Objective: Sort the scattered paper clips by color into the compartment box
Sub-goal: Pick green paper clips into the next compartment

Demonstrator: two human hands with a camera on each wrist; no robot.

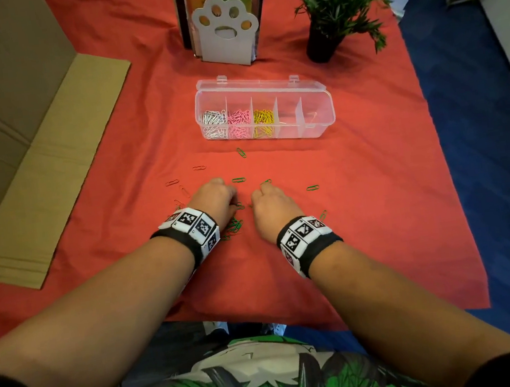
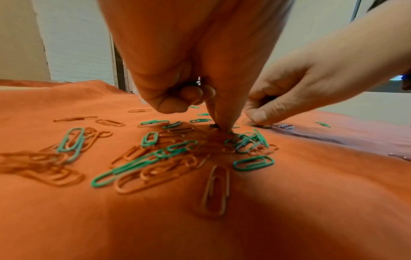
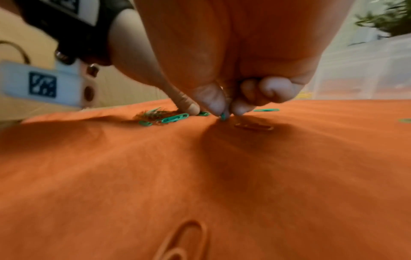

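Note:
A clear compartment box (image 1: pixel 318 121) stands open on the red cloth, with white, pink and yellow clips in its three left cells. A mixed pile of green and red paper clips (image 2: pixel 155 158) lies under my left wrist. My left hand (image 2: pixel 222 127) has its fingers curled round green clips in the palm, and its fingertips press down at the pile's edge. My right hand (image 3: pixel 224 112), just to the right, pinches one green clip (image 3: pixel 223 117) against the cloth between thumb and finger. Loose green clips (image 1: pixel 238 180) lie around both hands (image 1: pixel 235 203) (image 1: pixel 256 201).
Loose red clips (image 1: pixel 199 168) lie to the left of the hands. A paw-shaped holder (image 1: pixel 224 33) and a potted plant (image 1: pixel 331 13) stand behind the box. Flattened cardboard (image 1: pixel 34 156) covers the left side. The cloth's right edge drops off to blue floor (image 1: pixel 481 133).

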